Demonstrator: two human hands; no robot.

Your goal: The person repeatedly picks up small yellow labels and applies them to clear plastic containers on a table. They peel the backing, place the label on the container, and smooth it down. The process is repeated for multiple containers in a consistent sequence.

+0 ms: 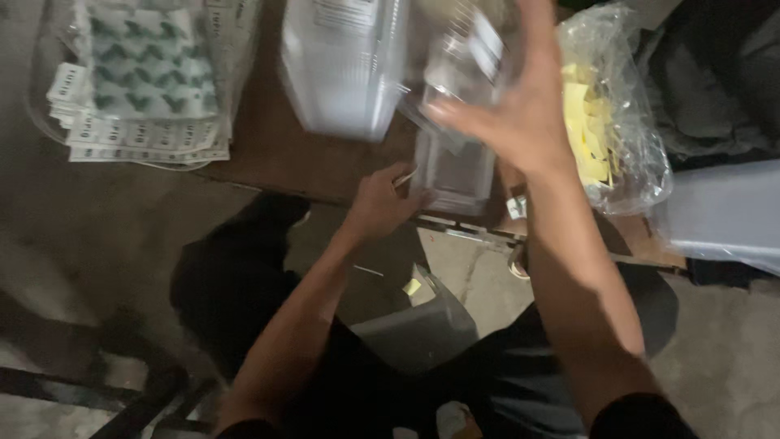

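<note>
Bare forearms; black short sleeves; dark trousers; both hands ungloved.

Dim, greyish light, motion blur on right hand (pixel 520 106) and clear plastic — dark shadows lower left

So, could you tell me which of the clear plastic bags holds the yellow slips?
The crinkled clear bag at the table's right end, beside the right hand; the bag at far left holds green-patterned printed sheets instead.

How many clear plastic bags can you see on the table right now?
2: one clear plastic bag of yellow paper slips at the right edge, one clear plastic bag of green-patterned printed sheets at the left. Others may be hidden.
</note>
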